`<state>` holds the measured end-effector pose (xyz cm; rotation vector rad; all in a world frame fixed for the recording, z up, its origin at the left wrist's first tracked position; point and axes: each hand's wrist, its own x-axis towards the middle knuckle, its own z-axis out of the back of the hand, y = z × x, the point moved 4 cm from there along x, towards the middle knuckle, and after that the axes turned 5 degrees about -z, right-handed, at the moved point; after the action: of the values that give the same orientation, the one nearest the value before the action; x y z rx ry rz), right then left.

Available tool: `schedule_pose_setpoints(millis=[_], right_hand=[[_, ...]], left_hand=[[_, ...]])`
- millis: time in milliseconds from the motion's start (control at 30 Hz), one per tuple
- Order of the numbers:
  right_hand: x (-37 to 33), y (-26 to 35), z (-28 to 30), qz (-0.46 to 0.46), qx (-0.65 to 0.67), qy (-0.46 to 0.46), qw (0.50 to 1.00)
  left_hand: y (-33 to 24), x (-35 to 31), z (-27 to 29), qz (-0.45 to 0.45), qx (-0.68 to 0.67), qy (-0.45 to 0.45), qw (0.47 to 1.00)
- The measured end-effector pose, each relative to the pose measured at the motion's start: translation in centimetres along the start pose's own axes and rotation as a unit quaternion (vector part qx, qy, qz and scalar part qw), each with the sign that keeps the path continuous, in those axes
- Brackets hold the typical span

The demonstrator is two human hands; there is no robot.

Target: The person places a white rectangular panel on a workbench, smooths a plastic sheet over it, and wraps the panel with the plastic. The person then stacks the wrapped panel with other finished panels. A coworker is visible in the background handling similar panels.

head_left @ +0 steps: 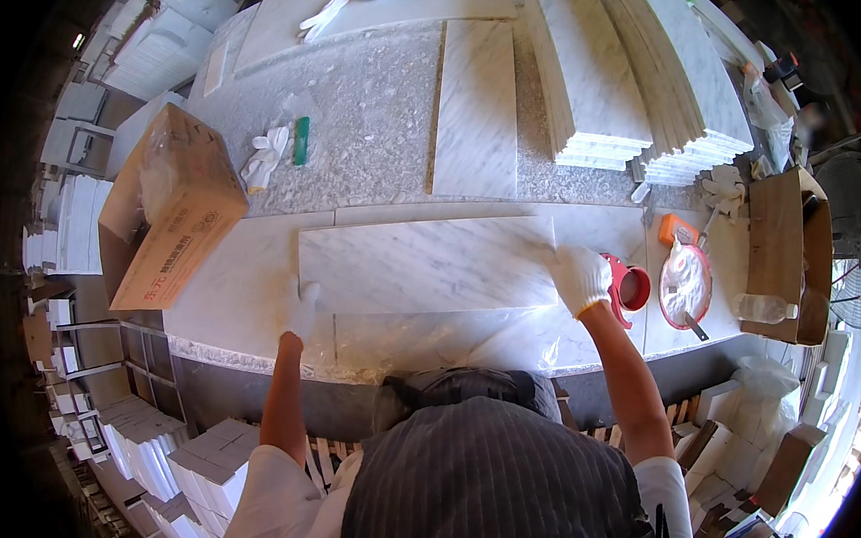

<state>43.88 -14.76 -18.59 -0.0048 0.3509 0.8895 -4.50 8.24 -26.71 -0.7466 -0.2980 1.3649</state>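
A long white marble slab (425, 266) with grey veins lies crosswise in front of me on the pale stone worktop (224, 282). My left hand (303, 309), in a white glove, is closed on the slab's left end near the lower corner. At the opposite end my right hand (581, 278), gloved too, grips the right edge with its fingers bent over it. Just right of that hand is a red round container (629, 288). Beyond it stands a red-rimmed bowl (686, 283) of white paste with a putty knife (696, 326) in it.
An open cardboard box (176, 211) stands at the left, near loose gloves (265, 161) and a green strip (301, 141). Farther back lie a single slab (475, 108) and stacked slabs (590, 62). At the right are another box (779, 248), a plastic bottle (763, 308) and a fan (854, 292).
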Motion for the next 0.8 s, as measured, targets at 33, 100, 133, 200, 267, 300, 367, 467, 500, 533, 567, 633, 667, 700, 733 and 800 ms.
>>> schedule_pose_setpoints(millis=[33,100,133,200,267,300,367,467,500,533,567,633,667,700,733,800], right_hand=[[-1.1,0.0,1.3,-0.013,-0.006,-0.072,0.997],[-3.2,0.4,5.8,0.058,0.166,-0.23,0.957],[-3.6,0.5,7.7,0.037,0.312,-0.273,0.909],[-4.2,0.7,7.4,0.037,0.333,-0.27,0.903],[-4.9,0.6,4.1,-0.002,0.335,-0.25,0.908],[-4.7,-0.7,0.9,0.0,0.262,-0.266,0.928],[-5.0,-2.4,-4.4,-0.088,0.216,-0.169,0.958],[-6.8,-0.8,-6.6,-0.097,0.171,-0.135,0.971],[-6.8,-0.7,-6.9,-0.099,0.2,-0.151,0.963],[-7.0,-0.8,-7.1,-0.096,0.213,-0.145,0.962],[-7.1,-0.9,-7.4,-0.092,0.225,-0.138,0.96],[-7.3,-0.6,-7.2,-0.092,0.24,-0.13,0.957],[-7.3,-0.6,-7.2,-0.096,0.243,-0.13,0.957],[-7.4,-0.5,-7.2,-0.098,0.246,-0.129,0.956],[-7.4,-0.4,-7.1,-0.097,0.241,-0.131,0.957],[-7.3,-0.6,-7.2,-0.096,0.231,-0.134,0.959]], left_hand=[[0.5,0.1,-0.5,0.023,-0.035,0.024,0.999],[1.5,0.3,-1.3,0.074,-0.101,0.069,0.99],[2.5,0.6,-1.2,0.073,-0.091,0.077,0.99],[3.9,1.6,-1.1,0.065,-0.075,0.097,0.99],[3.0,2.2,-1.2,0.051,-0.069,0.13,0.988],[2.3,2.3,-1.1,0.045,-0.068,0.145,0.986],[0.6,1.7,-1.3,0.024,-0.089,0.087,0.992],[2.3,1.6,-1.0,0.012,-0.078,0.025,0.997],[2.4,1.9,-1.1,0.006,-0.071,0.014,0.997],[2.5,2.1,-1.1,0.005,-0.067,0.037,0.997],[2.7,2.3,-1.1,0.003,-0.062,0.06,0.996],[2.4,2.4,-1.2,0.009,-0.072,0.081,0.994],[2.3,2.3,-1.3,0.018,-0.086,0.078,0.993],[2.4,2.3,-1.2,0.027,-0.099,0.074,0.992],[2.4,2.4,-1.1,0.022,-0.081,0.072,0.994],[2.2,2.7,-0.9,0.011,-0.046,0.071,0.996]])
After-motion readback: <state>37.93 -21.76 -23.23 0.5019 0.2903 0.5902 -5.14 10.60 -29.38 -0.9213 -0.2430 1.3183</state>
